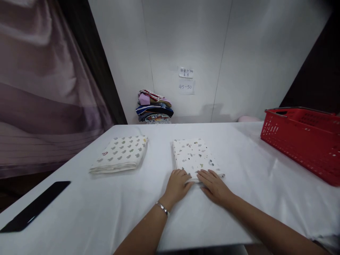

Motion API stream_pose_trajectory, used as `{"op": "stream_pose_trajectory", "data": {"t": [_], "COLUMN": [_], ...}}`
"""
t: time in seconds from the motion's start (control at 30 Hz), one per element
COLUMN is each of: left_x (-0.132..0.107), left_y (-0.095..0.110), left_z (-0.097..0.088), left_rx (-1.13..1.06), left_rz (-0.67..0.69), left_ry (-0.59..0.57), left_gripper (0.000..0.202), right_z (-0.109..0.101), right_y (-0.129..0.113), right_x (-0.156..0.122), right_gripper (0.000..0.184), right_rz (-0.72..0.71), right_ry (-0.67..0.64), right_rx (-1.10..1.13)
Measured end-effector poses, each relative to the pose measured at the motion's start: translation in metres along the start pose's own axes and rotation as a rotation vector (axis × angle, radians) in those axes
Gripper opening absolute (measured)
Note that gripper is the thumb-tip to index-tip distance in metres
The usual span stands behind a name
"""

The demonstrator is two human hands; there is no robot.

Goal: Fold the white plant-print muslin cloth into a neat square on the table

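Observation:
A folded white cloth (193, 154) with small plant-like prints lies flat on the table in front of me. My left hand (177, 186) rests at its near left corner, fingers laid over the edge and thumb along the front. Beside it, my right hand (214, 186) lies on the near edge with its fingers stretched over the cloth and the thumb just off the edge. Both hands are open and touch the cloth from above. To the left sits a second folded white cloth (122, 154), printed with rows of grey shapes.
A red plastic basket (300, 138) stands at the right of the white-covered table (101, 212). A flat black object (37, 205) lies near the left edge. Behind the table's far edge is a stack of folded fabrics (154, 108) by the wall. A pink curtain (47, 88) hangs at left.

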State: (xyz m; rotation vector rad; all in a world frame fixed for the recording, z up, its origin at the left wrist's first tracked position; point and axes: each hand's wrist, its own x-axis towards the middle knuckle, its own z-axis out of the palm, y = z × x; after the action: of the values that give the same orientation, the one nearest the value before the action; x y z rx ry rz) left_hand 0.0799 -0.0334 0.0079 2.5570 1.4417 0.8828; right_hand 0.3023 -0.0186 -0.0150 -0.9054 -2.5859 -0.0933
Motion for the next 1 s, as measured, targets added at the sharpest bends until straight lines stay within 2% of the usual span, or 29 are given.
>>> {"op": "stream_pose_trajectory", "data": {"t": [0.1,0.2,0.27,0.37,0.43,0.5,0.6,0.67,0.73,0.83,0.87,0.9,0.93,0.97,1.0], "left_x": [0.002,0.006,0.01,0.017,0.022,0.027,0.032,0.033,0.031,0.018,0.012,0.005,-0.001,-0.006,-0.009], "left_y": [-0.003,-0.014,-0.023,-0.033,-0.037,-0.038,-0.04,-0.038,-0.026,0.017,0.036,0.055,0.072,0.086,0.095], "left_z": [-0.001,0.001,0.002,0.0,-0.002,-0.004,-0.005,-0.004,0.001,0.016,0.022,0.027,0.032,0.035,0.036], "left_rx": [-0.14,-0.198,-0.225,-0.282,-0.317,-0.345,-0.373,-0.4,-0.475,-0.719,-0.814,-0.897,-0.964,-0.995,-1.005], "left_rz": [-0.111,-0.367,-0.571,-0.798,-0.872,-0.908,-0.926,-0.939,-0.955,-0.919,-0.882,-0.847,-0.822,-0.798,-0.753], "left_ry": [0.111,0.234,0.214,0.094,0.024,-0.023,-0.024,0.017,0.076,0.121,0.072,-0.03,-0.181,-0.278,-0.321], "left_gripper": [0.016,0.023,0.034,0.056,0.064,0.066,0.067,0.067,0.066,0.061,0.061,0.063,0.067,0.067,0.066], "right_z": [-0.002,-0.004,-0.007,-0.011,-0.014,-0.016,-0.016,-0.015,-0.018,-0.03,-0.036,-0.042,-0.048,-0.054,-0.058], "right_y": [-0.002,-0.002,0.0,0.011,0.022,0.035,0.051,0.06,0.074,0.109,0.125,0.139,0.153,0.163,0.169], "right_x": [0.001,0.002,0.002,0.001,0.001,0.002,0.007,0.011,0.012,0.005,0.001,-0.004,-0.009,-0.013,-0.016], "right_gripper": [0.052,0.05,0.05,0.049,0.047,0.048,0.055,0.058,0.059,0.056,0.055,0.053,0.049,0.045,0.042], "right_rz": [0.005,0.024,0.034,0.113,0.266,0.511,0.868,0.957,0.931,0.826,0.811,0.819,0.834,0.841,0.842], "right_ry": [0.014,-0.015,-0.025,0.044,0.125,0.164,0.087,0.046,0.048,0.057,0.049,0.049,0.066,0.099,0.127], "right_rx": [0.006,0.02,0.029,0.026,0.053,0.155,0.39,0.492,0.564,0.659,0.632,0.548,0.429,0.304,0.22]}}
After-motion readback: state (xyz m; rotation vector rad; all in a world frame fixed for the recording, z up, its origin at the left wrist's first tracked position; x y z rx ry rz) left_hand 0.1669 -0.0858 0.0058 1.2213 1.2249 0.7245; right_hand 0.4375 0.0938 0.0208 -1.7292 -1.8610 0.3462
